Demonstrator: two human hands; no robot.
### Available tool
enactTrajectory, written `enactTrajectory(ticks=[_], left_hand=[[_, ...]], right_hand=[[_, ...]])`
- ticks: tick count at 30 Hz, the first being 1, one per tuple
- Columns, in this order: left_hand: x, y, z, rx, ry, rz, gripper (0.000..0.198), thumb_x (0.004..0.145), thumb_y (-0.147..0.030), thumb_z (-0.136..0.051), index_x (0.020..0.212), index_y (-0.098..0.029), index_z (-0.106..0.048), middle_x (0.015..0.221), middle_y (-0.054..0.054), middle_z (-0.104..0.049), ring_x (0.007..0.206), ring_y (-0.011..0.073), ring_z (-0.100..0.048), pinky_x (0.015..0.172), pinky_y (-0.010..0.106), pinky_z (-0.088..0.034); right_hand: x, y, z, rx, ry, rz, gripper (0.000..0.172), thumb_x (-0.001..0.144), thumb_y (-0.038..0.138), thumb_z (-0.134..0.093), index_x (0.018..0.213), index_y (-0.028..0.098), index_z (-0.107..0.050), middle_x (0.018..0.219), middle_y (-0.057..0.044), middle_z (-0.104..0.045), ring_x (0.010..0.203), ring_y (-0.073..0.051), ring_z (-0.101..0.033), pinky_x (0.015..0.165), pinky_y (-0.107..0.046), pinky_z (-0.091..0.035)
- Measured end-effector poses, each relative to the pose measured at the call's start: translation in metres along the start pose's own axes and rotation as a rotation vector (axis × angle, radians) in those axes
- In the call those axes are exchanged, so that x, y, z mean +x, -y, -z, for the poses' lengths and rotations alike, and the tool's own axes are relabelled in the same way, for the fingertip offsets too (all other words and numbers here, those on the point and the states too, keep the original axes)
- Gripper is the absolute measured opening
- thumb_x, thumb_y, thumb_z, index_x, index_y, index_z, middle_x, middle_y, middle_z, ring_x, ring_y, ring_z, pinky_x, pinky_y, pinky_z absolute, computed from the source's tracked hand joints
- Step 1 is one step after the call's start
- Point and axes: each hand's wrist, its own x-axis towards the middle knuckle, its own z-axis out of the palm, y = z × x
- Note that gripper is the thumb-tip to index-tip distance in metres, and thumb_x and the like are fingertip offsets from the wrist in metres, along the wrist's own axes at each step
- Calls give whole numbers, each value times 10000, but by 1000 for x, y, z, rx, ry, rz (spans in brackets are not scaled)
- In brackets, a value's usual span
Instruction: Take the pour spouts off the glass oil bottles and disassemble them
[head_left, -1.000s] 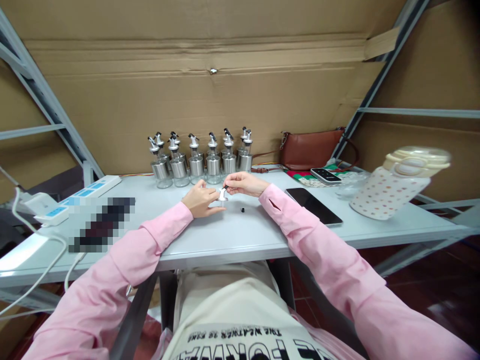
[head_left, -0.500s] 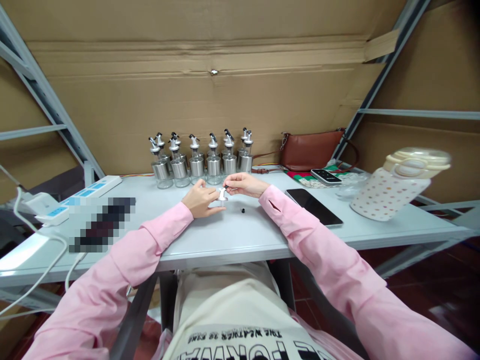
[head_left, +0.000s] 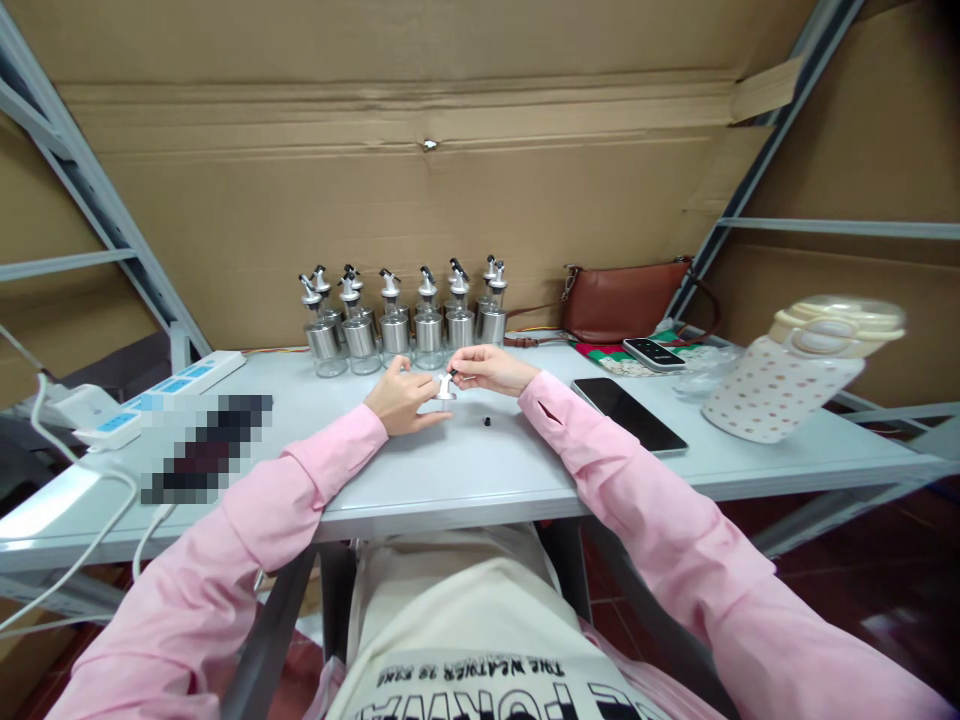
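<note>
Over the middle of the white table point(head_left: 450, 470), my left hand point(head_left: 403, 399) grips a silver-white pourer spout point(head_left: 445, 388), its fingers around the wide base. My right hand point(head_left: 493, 369) pinches a small black part at the top of the spout; most of that part is hidden by the fingertips. A tiny black piece point(head_left: 487, 421) lies on the table just below my right hand. Behind the hands stand several glass and steel oil bottles point(head_left: 429, 330), each topped with a similar spout and a black flap.
A power strip point(head_left: 169, 395) with white cables lies at left, beside a blurred-out dark object point(head_left: 210, 450). At right are a black tablet or phone point(head_left: 630, 413), a small device point(head_left: 654, 354), a brown bag point(head_left: 626, 303) and a dotted bottle point(head_left: 784, 385). Cardboard point(head_left: 315, 200) closes the back.
Almost nothing differs. Both hands keep the same hold on the spout, and the whole view has shifted very slightly.
</note>
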Motion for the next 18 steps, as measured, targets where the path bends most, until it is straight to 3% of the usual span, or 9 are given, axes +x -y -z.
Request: enactTrajectory(ticks=[14,18], left_hand=[[-1,1,-2,14,-2,7,413,850,-526,-380,719,-161,-521,643,15,-583,566,134,-473,753,369,-267],[0,0,0,3,23,13,418,848,-533,-377,726,-161,-525,653,21,-583,576,136,-475,759,373,-265]], right_hand=[[-2,2,-1,-5,-7,-3,328,547,350,-796,710,128,-618,623,11,-611,608,-62,-559,634,-201,-462],[-2,2,-3,-1,10,-15,285,593,321,-775,723,131,-608,616,15,-598,600,-65,-550,633,-209,-459]])
